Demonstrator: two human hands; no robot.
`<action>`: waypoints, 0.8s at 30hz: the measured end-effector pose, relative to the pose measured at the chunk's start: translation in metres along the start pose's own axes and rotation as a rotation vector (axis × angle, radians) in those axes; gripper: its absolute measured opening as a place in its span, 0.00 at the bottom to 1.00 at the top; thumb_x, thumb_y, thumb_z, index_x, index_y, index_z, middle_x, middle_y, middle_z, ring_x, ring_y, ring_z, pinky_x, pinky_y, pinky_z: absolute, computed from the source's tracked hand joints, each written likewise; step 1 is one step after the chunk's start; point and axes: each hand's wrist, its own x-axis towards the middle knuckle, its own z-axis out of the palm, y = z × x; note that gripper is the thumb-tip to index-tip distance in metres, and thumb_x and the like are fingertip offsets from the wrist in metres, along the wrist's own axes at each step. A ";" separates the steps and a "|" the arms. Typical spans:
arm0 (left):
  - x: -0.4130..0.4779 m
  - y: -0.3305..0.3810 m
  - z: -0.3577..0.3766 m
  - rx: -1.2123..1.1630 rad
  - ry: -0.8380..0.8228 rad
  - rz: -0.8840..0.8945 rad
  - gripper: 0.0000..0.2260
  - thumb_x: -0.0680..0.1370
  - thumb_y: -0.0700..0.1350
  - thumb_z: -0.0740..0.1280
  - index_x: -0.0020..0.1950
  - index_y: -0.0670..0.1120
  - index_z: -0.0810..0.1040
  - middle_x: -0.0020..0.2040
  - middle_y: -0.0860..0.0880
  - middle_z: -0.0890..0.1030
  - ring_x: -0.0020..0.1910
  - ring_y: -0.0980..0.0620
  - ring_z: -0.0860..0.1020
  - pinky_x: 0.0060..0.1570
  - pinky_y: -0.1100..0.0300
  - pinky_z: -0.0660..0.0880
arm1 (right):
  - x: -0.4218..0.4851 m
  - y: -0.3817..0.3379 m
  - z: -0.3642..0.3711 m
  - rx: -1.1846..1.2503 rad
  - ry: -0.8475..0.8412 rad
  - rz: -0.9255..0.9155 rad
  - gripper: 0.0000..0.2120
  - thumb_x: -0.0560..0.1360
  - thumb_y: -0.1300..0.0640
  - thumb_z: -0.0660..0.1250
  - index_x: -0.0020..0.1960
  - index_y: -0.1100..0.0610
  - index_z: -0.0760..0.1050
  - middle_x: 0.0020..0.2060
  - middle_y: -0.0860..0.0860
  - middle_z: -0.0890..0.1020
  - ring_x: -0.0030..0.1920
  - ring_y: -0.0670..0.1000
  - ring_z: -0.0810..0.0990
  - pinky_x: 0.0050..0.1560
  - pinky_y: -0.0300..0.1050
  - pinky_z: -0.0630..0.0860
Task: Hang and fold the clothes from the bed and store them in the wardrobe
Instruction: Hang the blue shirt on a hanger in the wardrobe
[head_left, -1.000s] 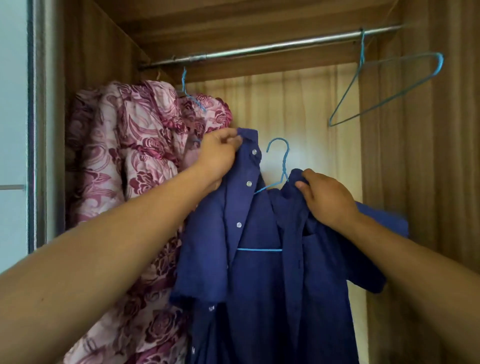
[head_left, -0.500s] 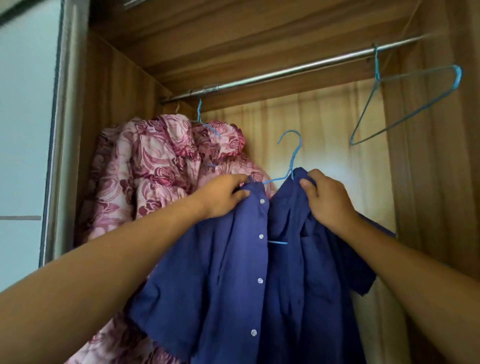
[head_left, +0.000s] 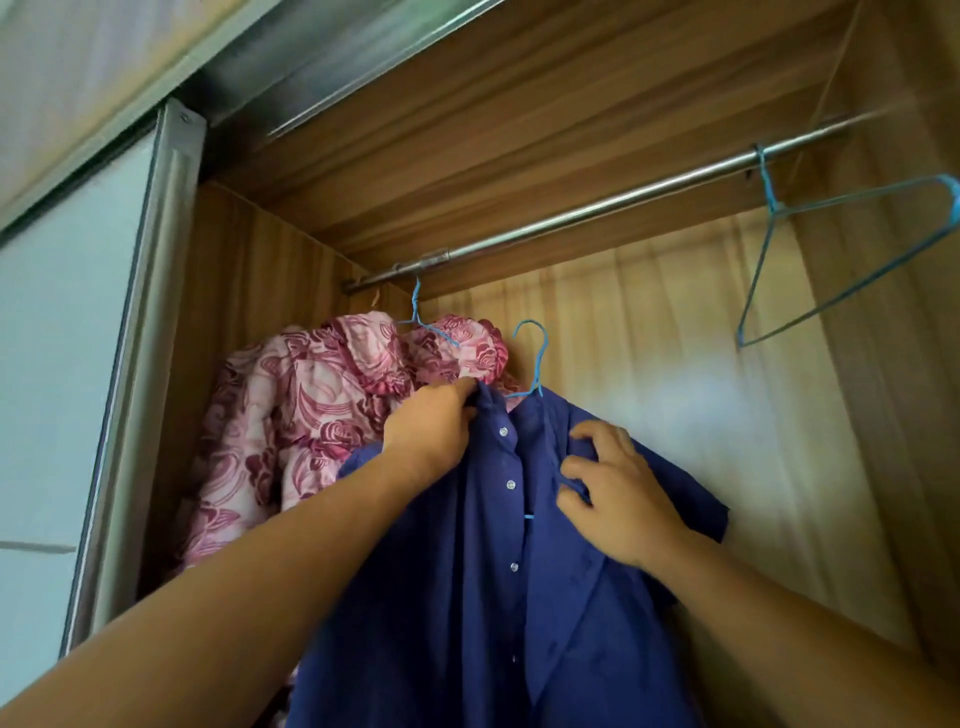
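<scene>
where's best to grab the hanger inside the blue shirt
Pinch the hanger by its bare stem just under the hook, coming from the right: only that part stands clear above the shirt collar, and the left hand crowds the other side.

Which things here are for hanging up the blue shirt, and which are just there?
In use: blue shirt, its blue hanger, left hand gripping the collar, right hand pinching the front, rail.
Just there: pink flowered garment, empty hanger, sliding door.
</scene>
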 end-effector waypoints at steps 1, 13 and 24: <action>0.003 -0.002 0.000 0.010 -0.010 0.023 0.11 0.81 0.45 0.61 0.63 0.50 0.75 0.59 0.44 0.79 0.58 0.38 0.77 0.53 0.45 0.76 | 0.008 0.002 0.002 0.116 0.012 0.074 0.13 0.77 0.51 0.67 0.35 0.54 0.73 0.69 0.52 0.68 0.70 0.55 0.66 0.65 0.52 0.70; 0.096 -0.013 -0.019 0.083 -0.052 0.095 0.20 0.76 0.39 0.64 0.67 0.53 0.74 0.61 0.43 0.76 0.60 0.39 0.77 0.59 0.46 0.75 | 0.158 0.016 0.016 0.351 0.070 0.325 0.24 0.78 0.45 0.69 0.27 0.52 0.67 0.47 0.54 0.75 0.46 0.55 0.78 0.51 0.46 0.75; 0.164 -0.012 -0.040 0.197 0.015 0.014 0.15 0.76 0.40 0.64 0.59 0.53 0.78 0.60 0.43 0.78 0.59 0.38 0.78 0.52 0.51 0.73 | 0.229 0.011 0.018 0.078 -0.093 0.277 0.15 0.78 0.59 0.60 0.65 0.56 0.70 0.65 0.58 0.68 0.64 0.62 0.70 0.62 0.51 0.73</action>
